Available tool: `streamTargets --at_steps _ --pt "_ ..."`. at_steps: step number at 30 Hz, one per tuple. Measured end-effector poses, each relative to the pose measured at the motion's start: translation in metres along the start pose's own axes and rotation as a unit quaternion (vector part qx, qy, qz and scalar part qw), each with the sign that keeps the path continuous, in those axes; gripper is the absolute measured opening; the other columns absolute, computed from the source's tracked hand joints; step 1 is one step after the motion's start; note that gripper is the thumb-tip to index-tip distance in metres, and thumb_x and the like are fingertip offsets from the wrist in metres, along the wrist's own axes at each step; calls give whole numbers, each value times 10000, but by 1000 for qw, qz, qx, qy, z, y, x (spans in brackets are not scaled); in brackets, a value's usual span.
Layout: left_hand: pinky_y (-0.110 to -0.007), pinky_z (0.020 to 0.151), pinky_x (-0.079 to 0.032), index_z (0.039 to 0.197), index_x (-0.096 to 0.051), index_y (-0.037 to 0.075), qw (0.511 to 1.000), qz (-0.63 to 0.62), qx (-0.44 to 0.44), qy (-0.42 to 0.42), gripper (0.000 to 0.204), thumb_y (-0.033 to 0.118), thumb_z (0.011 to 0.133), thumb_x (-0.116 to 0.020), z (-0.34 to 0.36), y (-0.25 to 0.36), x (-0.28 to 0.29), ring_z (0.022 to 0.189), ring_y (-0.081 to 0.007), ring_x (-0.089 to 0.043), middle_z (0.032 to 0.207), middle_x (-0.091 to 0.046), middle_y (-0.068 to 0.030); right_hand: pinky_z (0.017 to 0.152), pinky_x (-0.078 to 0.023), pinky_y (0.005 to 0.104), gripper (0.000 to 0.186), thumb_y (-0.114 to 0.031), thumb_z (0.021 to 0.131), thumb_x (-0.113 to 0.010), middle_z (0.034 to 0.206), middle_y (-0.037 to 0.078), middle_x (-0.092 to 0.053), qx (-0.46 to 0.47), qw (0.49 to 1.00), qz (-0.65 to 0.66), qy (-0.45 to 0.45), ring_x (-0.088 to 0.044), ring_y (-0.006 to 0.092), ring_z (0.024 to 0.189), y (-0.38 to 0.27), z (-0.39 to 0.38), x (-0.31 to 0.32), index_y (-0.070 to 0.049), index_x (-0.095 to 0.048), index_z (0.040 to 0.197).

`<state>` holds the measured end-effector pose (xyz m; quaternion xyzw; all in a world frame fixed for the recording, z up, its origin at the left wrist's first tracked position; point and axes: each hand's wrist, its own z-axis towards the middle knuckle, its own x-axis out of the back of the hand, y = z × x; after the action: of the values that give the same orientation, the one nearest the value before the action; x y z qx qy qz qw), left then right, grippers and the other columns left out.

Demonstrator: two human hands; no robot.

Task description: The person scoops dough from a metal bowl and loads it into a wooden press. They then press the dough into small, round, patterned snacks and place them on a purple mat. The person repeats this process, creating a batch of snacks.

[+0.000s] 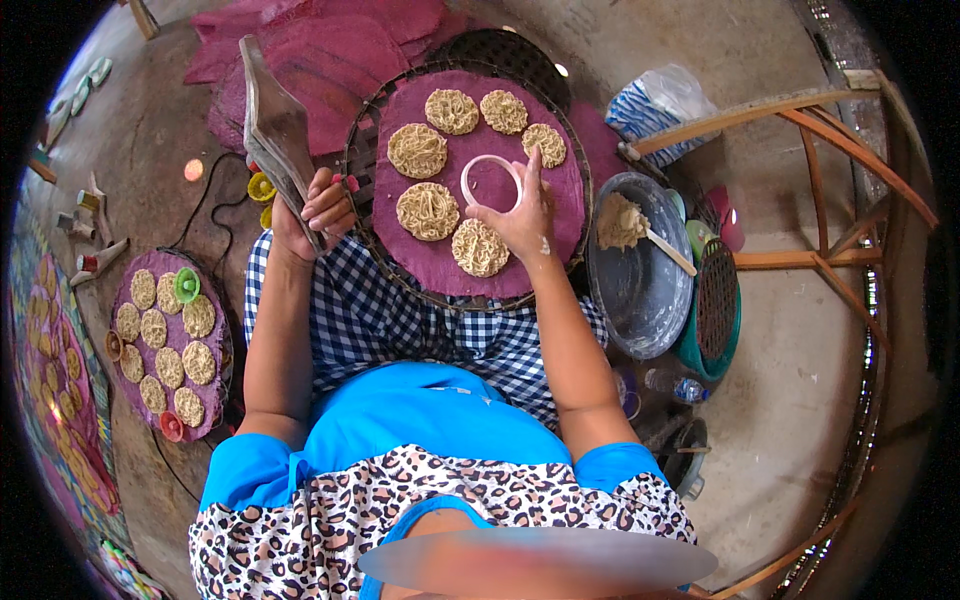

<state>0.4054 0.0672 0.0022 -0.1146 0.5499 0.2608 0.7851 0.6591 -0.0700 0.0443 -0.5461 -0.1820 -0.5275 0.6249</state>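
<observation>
On my lap rests a round woven tray (362, 160) covered with a purple cloth (555, 195). Several round noodle cakes (418, 150) lie on the cloth. My right hand (520, 215) holds a white ring mould (490, 182) flat on the cloth, between the cakes. My left hand (318, 208) grips a flat wooden paddle (275, 130), raised upright at the tray's left edge.
A grey metal bowl (640, 290) with noodle dough (620, 220) and a spoon sits at my right, over a green basin (700, 355). A second tray of cakes (165, 340) lies on the floor at left. Purple cloths (330, 40) are piled beyond; a wooden frame (820, 130) stands right.
</observation>
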Motion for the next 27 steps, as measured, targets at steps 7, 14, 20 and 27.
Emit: streamTargets --at_steps 7,14,20,27 --pt "-265 451 -327 685 -414 78 1000 25 16 -4 364 324 907 -263 -3 1 -11 407 -99 -365 497 -386 8 882 -381 410 1150 -528 560 -742 1149 204 -526 35 999 -3 7 -512 341 1012 11 18 -16 -58 -93 1386" --pt "-257 377 -272 656 -447 62 979 65 170 87 476 480 843 -318 5 -26 -32 367 -120 -323 458 -365 -12 857 -421 345 794 -470 786 -592 1116 150 -542 -90 905 408 85 -529 206 963 10 17 15 -15 -252 1339" --pt "-289 349 -357 887 -503 27 857 218 405 233 560 537 879 -273 19 -121 -67 406 -161 -459 569 -487 -74 772 -453 314 851 -710 741 -392 1002 181 -569 -3 826 543 151 -564 216 838 -28 -1 76 25 -422 1168" --pt "-381 784 -402 1097 -492 83 542 801 -230 112 460 190 693 -685 40 -173 -80 927 -251 -535 958 -568 -104 478 -429 264 495 -527 816 -477 638 56 -478 -72 832 481 267 -489 147 521 -54 -37 129 -34 -476 854"
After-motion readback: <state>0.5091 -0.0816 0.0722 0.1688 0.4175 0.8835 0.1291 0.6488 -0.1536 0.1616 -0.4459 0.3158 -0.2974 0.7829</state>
